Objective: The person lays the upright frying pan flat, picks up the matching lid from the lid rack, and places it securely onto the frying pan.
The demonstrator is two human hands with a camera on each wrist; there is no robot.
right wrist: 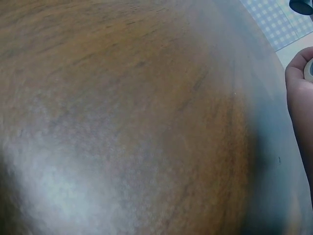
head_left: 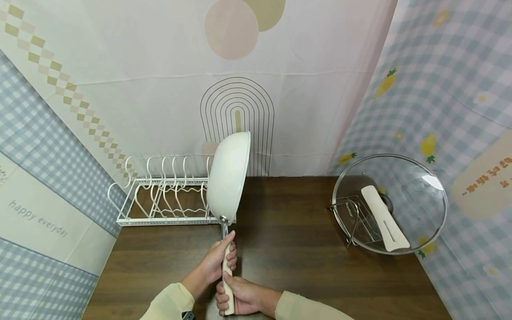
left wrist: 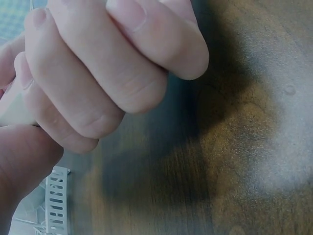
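Note:
A white wok [head_left: 228,175] stands tilted on its side in the head view, its bowl at the right end of a white wire rack [head_left: 160,220]. Its long cream handle points back toward me. My left hand [head_left: 216,260] grips the handle near the bowl, and my right hand [head_left: 242,295] holds its end. In the left wrist view the left hand's curled fingers [left wrist: 93,68] wrap the handle. At the right edge of the right wrist view, the right hand [right wrist: 301,88] shows around the handle's tip. The bowl hides the rack's right end.
On the right, a glass lid [head_left: 416,200] with a cream handle [head_left: 384,218] leans upright in a small metal stand [head_left: 354,222]. The brown wooden table [head_left: 288,240] meets a patterned cloth [head_left: 304,124] at the back and on both sides.

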